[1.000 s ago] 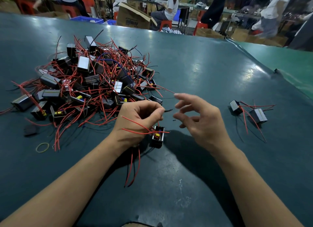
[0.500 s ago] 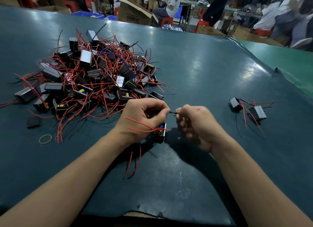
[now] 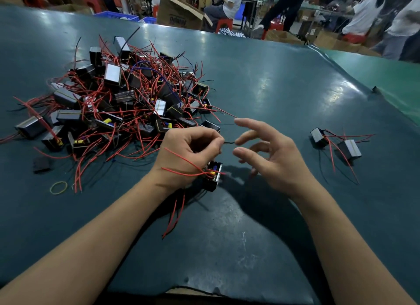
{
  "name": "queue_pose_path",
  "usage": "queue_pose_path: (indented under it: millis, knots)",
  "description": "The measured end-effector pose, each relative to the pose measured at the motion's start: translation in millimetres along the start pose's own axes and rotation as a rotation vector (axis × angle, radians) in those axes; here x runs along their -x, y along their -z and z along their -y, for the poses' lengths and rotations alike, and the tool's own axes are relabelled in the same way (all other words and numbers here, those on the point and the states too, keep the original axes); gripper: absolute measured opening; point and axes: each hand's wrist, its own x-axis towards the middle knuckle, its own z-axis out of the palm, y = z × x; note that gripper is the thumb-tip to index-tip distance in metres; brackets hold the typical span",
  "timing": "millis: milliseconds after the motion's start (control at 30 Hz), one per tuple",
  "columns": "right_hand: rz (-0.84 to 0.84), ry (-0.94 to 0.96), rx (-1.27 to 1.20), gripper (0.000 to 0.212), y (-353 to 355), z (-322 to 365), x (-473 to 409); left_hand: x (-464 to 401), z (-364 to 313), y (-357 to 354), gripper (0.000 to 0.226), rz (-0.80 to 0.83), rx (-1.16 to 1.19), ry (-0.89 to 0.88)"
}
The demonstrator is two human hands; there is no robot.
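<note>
My left hand (image 3: 188,154) pinches a thin black wire (image 3: 229,142) between thumb and forefinger, its short end sticking out to the right. Below that hand a small black box part (image 3: 213,176) with red wires (image 3: 181,162) and yellow bits hangs or rests by the wrist; the red wires drape over the back of the hand. My right hand (image 3: 270,157) hovers just right of the wire end with fingers spread and relaxed, holding nothing.
A big heap of black box parts with tangled red wires (image 3: 118,104) lies at the left. Two finished-looking parts (image 3: 336,143) lie at the right. A rubber band (image 3: 58,188) lies near the heap. The dark green table (image 3: 250,88) stretches ahead; people work beyond it.
Half a second ago my right hand was curled and pinching the wire end next to my left hand. Now it has let go and opened, moving slightly right.
</note>
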Motion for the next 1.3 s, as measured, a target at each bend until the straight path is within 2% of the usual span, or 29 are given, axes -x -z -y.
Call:
queue_pose_path:
  millis: [67,133,200,300,400,700,867,1000,1067,1133,1200,1300]
  knots:
    - [-0.052,0.129,0.091,0.027,-0.8,-1.3,0.6,1.6,-1.7,0.2,0.011,0.027,-0.021,-0.009]
    - [-0.077,0.166,0.114,0.013,-1.3,-4.0,-0.8,2.6,-2.7,0.4,0.012,0.045,-0.033,-0.012]
    - [-0.062,0.166,0.147,0.009,-0.7,-6.4,-1.4,2.1,-3.4,0.6,0.012,0.052,-0.018,-0.007]
    - [-0.046,0.135,0.192,0.014,-1.4,-6.2,-2.6,0.9,-4.0,2.1,0.009,0.039,0.065,0.031]
    - [-0.065,0.093,0.081,0.021,-3.8,-2.5,-1.7,0.2,-5.1,3.8,0.008,0.027,0.095,0.044]
    - [-0.067,0.114,0.144,0.023,-8.8,3.1,1.0,-0.6,-5.0,4.6,0.008,0.037,0.103,0.041]
    - [-0.045,0.104,0.07,0.019,-17.7,3.9,2.9,-1.2,-3.8,5.0,0.008,0.041,0.11,0.032]
    - [-0.061,0.094,0.045,0.026,-20.0,7.4,2.3,-1.0,-3.8,4.4,0.008,0.061,0.126,0.041]
    - [-0.064,0.027,-0.068,0.032,-22.0,11.4,2.8,-0.8,-3.4,4.3,0.009,0.064,0.129,0.041]
    - [-0.066,-0.119,-0.275,0.041,-25.0,16.0,1.5,-0.5,-2.9,4.2,0.01,0.059,0.127,0.033]
    - [-0.054,-0.391,-0.553,0.045,-25.8,19.9,-1.6,0.8,-3.0,2.8,0.013,0.058,0.114,0.021]
    - [0.015,-0.796,-0.89,0.038,-18.8,20.4,-8.3,3.8,-2.5,-2.1,0.012,0.067,0.036,-0.029]
